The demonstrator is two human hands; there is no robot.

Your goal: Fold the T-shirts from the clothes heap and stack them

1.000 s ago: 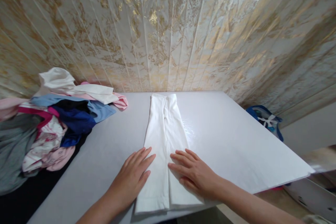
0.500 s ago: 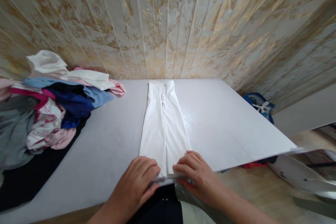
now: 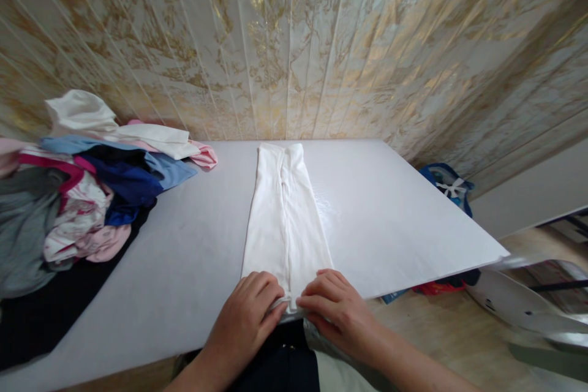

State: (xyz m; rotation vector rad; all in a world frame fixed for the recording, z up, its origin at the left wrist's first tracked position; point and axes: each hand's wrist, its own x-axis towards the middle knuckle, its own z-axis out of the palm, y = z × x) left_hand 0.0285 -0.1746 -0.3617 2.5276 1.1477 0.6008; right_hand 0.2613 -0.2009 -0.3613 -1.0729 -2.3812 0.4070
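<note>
A pair of white pants [image 3: 287, 214] lies flat and lengthwise on the white table [image 3: 381, 214], waist end toward the wall, legs side by side. At the table's front edge, my left hand [image 3: 250, 309] pinches the hem of the left leg between thumb and fingers. My right hand [image 3: 335, 306] grips the hem of the other leg, its fingers curled over the edge and the thumb below. Both hems are partly hidden beneath my fingers.
To the left, a heap of clothes [image 3: 133, 184] in blue, pink, grey and white spreads over the table, with black fabric [image 3: 68, 294] beneath. A patterned wall [image 3: 275, 43] rises behind. Past the right edge stand a blue bag [image 3: 448, 184] and a white curved object [image 3: 509, 300].
My left hand has moved slightly right and now pinches the hem, lifting a bit of it. My right hand has shifted slightly left. The pants stay flat.
</note>
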